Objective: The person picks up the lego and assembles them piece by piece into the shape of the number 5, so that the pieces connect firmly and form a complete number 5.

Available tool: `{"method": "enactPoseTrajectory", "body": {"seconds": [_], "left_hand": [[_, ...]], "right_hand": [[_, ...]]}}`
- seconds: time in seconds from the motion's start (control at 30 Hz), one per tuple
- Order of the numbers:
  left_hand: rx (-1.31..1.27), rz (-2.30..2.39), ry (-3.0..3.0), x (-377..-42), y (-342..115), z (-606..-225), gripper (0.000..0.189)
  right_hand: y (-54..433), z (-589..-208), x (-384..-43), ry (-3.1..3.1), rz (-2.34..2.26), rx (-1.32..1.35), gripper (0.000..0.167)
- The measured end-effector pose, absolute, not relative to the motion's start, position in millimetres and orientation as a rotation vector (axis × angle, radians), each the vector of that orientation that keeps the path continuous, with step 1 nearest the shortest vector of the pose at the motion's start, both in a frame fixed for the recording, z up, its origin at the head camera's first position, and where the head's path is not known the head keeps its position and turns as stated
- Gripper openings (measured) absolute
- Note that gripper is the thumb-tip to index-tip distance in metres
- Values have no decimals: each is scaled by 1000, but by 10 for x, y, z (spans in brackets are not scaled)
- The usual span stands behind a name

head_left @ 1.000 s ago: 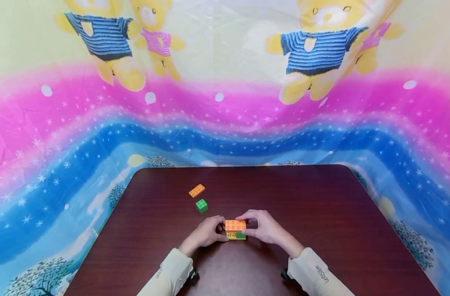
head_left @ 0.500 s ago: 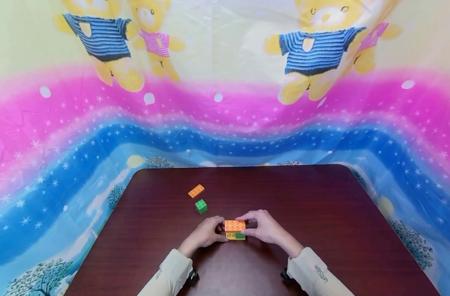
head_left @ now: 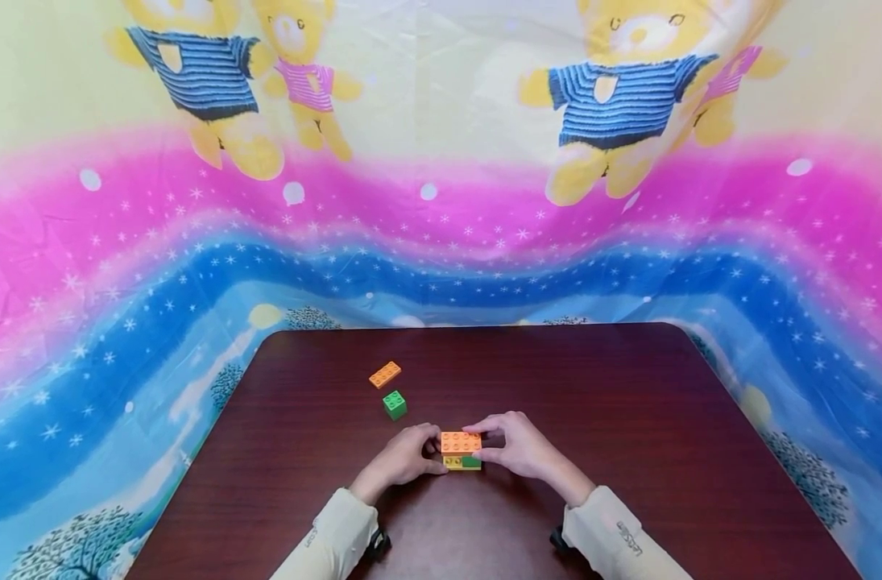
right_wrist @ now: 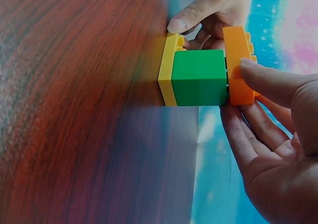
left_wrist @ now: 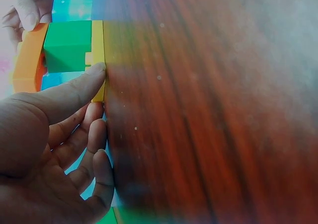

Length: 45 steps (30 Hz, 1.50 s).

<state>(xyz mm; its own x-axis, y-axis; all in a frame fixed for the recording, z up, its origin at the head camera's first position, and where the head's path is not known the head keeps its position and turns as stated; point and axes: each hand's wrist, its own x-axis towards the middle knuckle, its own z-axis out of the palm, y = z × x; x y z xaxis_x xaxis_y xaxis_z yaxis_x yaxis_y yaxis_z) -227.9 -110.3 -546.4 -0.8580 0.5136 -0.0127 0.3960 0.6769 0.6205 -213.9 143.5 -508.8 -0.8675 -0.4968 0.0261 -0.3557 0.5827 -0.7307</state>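
In the head view, a small stack of toy building bricks stands between the hands. At its base lies a yellow studded plate, flat on the table. A green brick sits on the plate's right end, and its left end shows bare studs. Over the green brick is an orange eight-stud plate, overhanging to the left, with a narrow dark gap beneath it in the right wrist view. My left hand pinches the yellow plate's left end, thumb in front. The right hand pinches the orange plate's right end between thumb and fingers.
Beyond the left hand, a loose green four-stud brick rests on the dark wooden table. A flat orange studded plate lies just behind it. A printed cloth with bears hangs past the table's far edge.
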Motion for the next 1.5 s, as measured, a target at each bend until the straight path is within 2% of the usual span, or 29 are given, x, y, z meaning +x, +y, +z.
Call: {"method": "enactPoseTrajectory", "body": {"seconds": [1.5], "left_hand": [[761,937,2698,-2294,-1111,-5476,30]], "right_hand": [[1433,-5124,-2136,2654,-1135,-744,43]]}}
